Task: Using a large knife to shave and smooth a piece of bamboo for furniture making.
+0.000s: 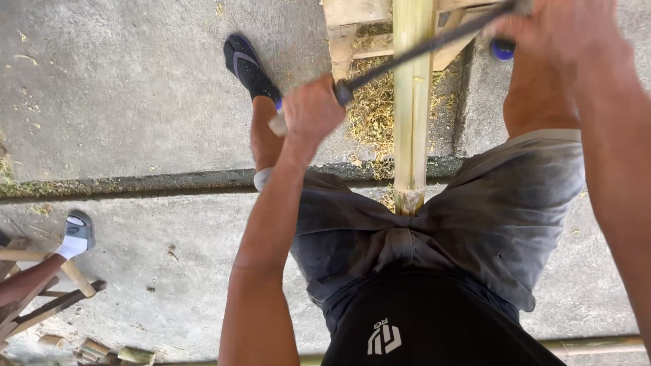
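Bamboo pole [411, 102] was propped lengthwise between legs, near end butted against shorts [475, 224], far end on wooden frame [352, 20]. Dark drawknife blade [413, 51] was laid across pole. Left hand [308, 112] was clenched tight on pale handle; right hand [556, 27] was wrapped shut around other handle. Shavings [373, 108] were scattered over concrete floor [135, 102]. Another person's sandalled foot [76, 234] was seen at left edge.

Bamboo pole [412, 102] top cut off at frame edge, near end hidden against shorts [475, 224]. Right hand [556, 30] blurred, partly cropped. Drawknife [413, 53] blade edge unreadable. Bystander's foot [76, 235] only.
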